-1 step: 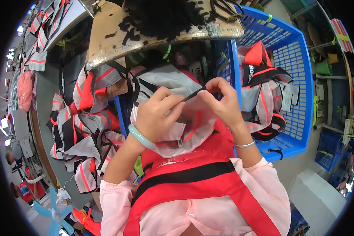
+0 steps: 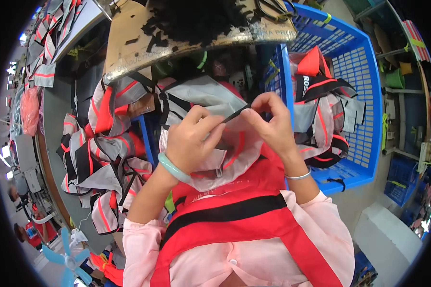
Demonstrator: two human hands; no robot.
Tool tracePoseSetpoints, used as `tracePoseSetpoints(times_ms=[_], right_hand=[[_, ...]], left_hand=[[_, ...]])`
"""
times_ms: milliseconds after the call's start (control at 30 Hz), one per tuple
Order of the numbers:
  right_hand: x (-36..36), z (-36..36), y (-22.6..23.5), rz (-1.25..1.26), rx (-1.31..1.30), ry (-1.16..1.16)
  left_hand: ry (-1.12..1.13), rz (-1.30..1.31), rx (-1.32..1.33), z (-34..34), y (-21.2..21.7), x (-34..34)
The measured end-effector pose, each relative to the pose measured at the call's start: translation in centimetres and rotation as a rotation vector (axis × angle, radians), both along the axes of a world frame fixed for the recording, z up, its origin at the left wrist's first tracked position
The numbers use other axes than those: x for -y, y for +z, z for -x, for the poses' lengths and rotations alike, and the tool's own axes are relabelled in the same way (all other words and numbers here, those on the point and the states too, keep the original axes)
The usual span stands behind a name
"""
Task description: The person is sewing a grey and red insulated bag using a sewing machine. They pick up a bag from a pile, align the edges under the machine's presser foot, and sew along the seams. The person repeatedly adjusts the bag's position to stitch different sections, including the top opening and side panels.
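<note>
A short black fabric strap (image 2: 236,114) is stretched between my two hands. My left hand (image 2: 194,136) pinches its left end between thumb and fingers. The right end is pinched by my right hand (image 2: 271,122), a little higher up. Below and behind the strap, a grey garment (image 2: 203,95) with red stripes and black edging lies bunched over my lap. The strap seems to belong to this garment, but the join is hidden by my fingers. A zipper pull (image 2: 219,172) hangs on the garment near my left wrist.
Ahead is a cardboard-topped bench (image 2: 134,43) with a heap of black scraps (image 2: 191,21) and scissors (image 2: 275,9). On the right stands a blue plastic crate (image 2: 364,158) holding similar garments (image 2: 321,119). More grey-and-red garments (image 2: 105,158) are piled on the left. A light-blue fan (image 2: 69,260) stands lower left.
</note>
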State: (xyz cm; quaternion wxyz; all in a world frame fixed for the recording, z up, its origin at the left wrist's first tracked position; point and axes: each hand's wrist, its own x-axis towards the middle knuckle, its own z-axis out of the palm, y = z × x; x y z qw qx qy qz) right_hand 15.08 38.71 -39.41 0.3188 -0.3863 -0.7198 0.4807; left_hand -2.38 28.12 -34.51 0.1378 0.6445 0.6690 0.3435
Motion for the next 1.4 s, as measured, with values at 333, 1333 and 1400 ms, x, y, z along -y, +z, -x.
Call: tracePoseSetpoints(times_ms=[333, 1333, 1400], right_hand=[[2.6, -2.2, 1.3, 0.295, -0.142, 0.224], [-18.4, 3.7, 7.1, -0.78, 0.354, -0.064], [-23.4, 4.4, 5.3, -0.828, 0.783, -0.098]], left_hand=[[-0.11, -0.073, -0.107, -2.6, -0.7, 2.0], [-0.057, 0.123, 0.066, -1.6, -1.3, 1.1], [-0.081, 0.095, 0.101, -1.2, -1.0, 0.6]])
